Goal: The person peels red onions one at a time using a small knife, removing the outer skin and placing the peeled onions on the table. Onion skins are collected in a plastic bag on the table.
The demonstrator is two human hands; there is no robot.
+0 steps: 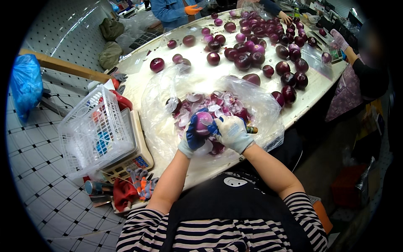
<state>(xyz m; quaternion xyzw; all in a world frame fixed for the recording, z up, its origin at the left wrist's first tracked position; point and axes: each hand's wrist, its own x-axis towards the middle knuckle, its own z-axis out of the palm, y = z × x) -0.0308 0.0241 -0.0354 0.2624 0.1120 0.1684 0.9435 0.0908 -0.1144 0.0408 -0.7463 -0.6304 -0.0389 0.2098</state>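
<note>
Both my hands wear white knit gloves with blue coated palms. My left hand (pixel 192 136) grips a red onion (pixel 203 123), its outer skin partly off. Close against that onion, my right hand (pixel 231 130) is closed around a knife, whose handle end (pixel 252 129) sticks out to the right; the blade is mostly hidden. Under both hands a heap of red and white onion peels (pixel 217 102) lies in an opened clear plastic bag (pixel 261 94). A dark red onion (pixel 173 105) sits at the heap's left side.
Many red onions (pixel 242 61) cover the table's far and right parts. At left, a white plastic basket (pixel 94 132) stands on a weighing scale (pixel 146 151), with gloves (pixel 143 184) below it. A person in a denim jacket (pixel 168 14) and another wearing a pink glove (pixel 340 39) are at the table.
</note>
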